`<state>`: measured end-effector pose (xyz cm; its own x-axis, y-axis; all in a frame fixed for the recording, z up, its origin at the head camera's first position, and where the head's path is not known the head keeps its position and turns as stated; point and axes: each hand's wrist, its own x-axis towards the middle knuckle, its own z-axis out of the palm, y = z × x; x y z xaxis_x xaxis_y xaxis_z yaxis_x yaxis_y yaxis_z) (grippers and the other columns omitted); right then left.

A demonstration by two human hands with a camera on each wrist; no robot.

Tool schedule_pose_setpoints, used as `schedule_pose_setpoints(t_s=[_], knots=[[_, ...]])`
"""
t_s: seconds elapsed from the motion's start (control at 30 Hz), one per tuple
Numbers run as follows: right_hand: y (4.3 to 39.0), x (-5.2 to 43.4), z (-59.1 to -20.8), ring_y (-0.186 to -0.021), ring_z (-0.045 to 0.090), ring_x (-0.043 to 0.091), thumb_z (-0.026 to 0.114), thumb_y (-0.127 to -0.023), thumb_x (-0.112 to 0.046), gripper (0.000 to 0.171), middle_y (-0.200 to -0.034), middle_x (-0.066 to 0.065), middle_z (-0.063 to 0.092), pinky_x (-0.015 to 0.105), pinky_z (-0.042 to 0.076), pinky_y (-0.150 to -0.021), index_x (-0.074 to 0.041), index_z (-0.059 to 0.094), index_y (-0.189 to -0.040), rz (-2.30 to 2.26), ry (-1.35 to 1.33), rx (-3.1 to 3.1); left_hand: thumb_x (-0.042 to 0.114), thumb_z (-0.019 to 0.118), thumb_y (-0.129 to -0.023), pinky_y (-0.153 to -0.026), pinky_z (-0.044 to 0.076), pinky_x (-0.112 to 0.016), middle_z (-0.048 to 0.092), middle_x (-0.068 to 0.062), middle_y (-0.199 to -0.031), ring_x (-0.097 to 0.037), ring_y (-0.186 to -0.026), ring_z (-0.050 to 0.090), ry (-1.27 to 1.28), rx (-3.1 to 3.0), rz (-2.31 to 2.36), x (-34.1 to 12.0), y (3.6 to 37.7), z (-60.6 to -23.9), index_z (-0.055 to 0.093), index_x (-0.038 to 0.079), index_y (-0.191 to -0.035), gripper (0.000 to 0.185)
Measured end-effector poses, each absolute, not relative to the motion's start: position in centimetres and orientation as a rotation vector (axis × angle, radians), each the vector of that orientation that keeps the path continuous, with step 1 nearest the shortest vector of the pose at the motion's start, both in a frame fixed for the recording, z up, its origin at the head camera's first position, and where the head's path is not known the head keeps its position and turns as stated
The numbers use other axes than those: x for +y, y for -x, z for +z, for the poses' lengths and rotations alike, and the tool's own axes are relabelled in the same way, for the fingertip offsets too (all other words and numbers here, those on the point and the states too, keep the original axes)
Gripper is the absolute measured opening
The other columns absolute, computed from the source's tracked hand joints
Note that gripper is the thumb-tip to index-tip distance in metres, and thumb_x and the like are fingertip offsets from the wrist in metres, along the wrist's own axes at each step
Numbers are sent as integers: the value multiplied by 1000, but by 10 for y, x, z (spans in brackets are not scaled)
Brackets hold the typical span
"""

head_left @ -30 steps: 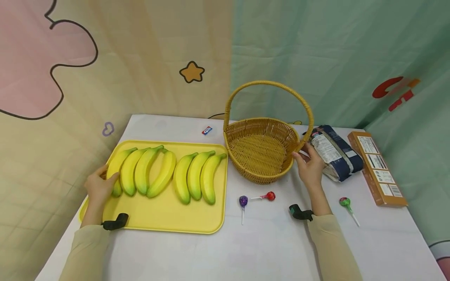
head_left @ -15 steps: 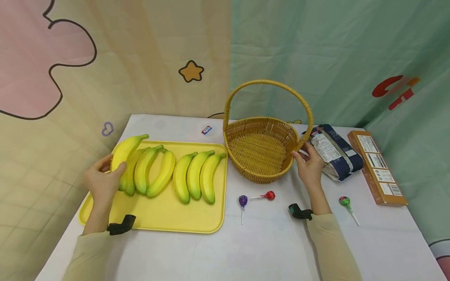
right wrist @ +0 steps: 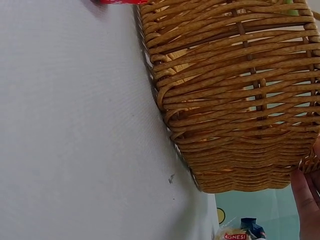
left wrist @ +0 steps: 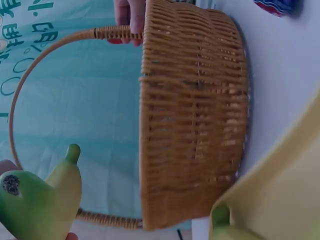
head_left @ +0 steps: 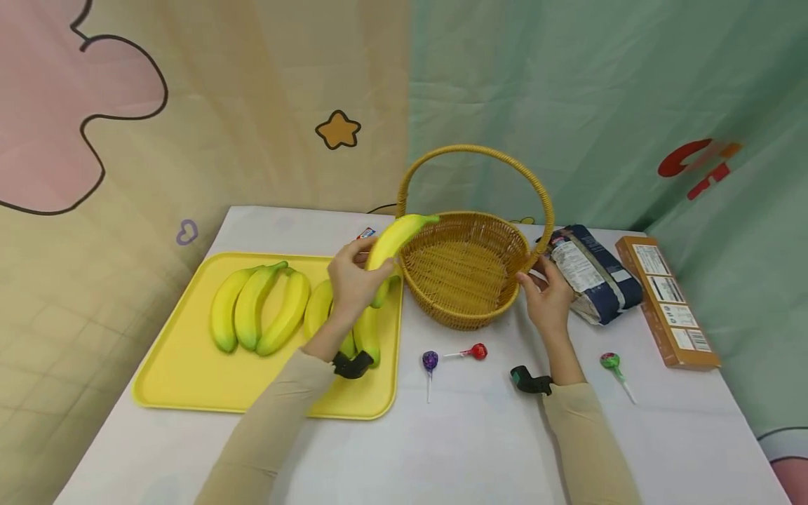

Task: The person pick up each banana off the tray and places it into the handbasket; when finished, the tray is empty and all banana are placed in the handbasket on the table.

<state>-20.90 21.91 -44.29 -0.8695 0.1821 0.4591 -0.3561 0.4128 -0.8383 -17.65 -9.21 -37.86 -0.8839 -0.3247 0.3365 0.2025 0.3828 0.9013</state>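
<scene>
In the head view my left hand holds a yellow banana in the air, its stem end pointing over the near-left rim of the wicker basket. The left wrist view shows the banana's green, dark-tipped end beside the basket wall. My right hand grips the basket's right side at the foot of its tall handle. Part of that hand's fingers shows in the right wrist view. Several more bananas lie on the yellow tray, some partly hidden by my left arm.
Purple, red and green lollipops lie in front of and right of the basket. A dark blue packet and a brown box stand at right. Behind my left hand is a small wrapped sweet.
My left hand has lifted the leftmost banana off the tray and carried it right to the basket. The right hand has stayed on the basket.
</scene>
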Motion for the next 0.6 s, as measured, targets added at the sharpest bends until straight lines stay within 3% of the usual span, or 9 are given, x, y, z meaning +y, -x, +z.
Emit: schedule_pose_setpoints(t_s=[0.1, 0.23, 0.4, 0.6], knots=[[209, 219, -443, -111, 60, 37, 65, -88, 6, 45, -119, 32, 59, 6, 47, -85, 11, 54, -132, 1494, -146, -2186, 18, 75, -72, -70, 55, -28, 70, -15, -100, -26, -85, 67, -42, -2197, -1494, -60, 198, -386, 72, 3, -112, 43], [208, 218, -444, -111, 61, 36, 66, -89, 1, 46, -119, 28, 60, 4, 46, -84, 8, 54, -133, 1514, -143, -2195, 20, 73, -73, -75, 54, -35, 68, -15, -99, -26, -86, 64, 7, -2257, -1425, -36, 220, -394, 71, 1, -113, 44], [209, 218, -445, -110, 61, 36, 66, -89, 0, 46, -118, 28, 60, 4, 46, -85, 8, 54, -133, 1487, -176, -2191, 21, 72, -74, -83, 48, -41, 68, -15, -103, -28, -93, 61, -13, -2393, -1281, -23, 240, -406, 69, 1, -116, 46], [209, 221, -445, -110, 62, 37, 66, -89, 1, 46, -118, 29, 60, 3, 45, -84, 9, 53, -133, 1467, -185, -2187, 22, 75, -73, -82, 49, -44, 69, -17, -100, -32, -92, 62, 42, -2503, -1032, -16, 249, -420, 69, -1, -115, 47]])
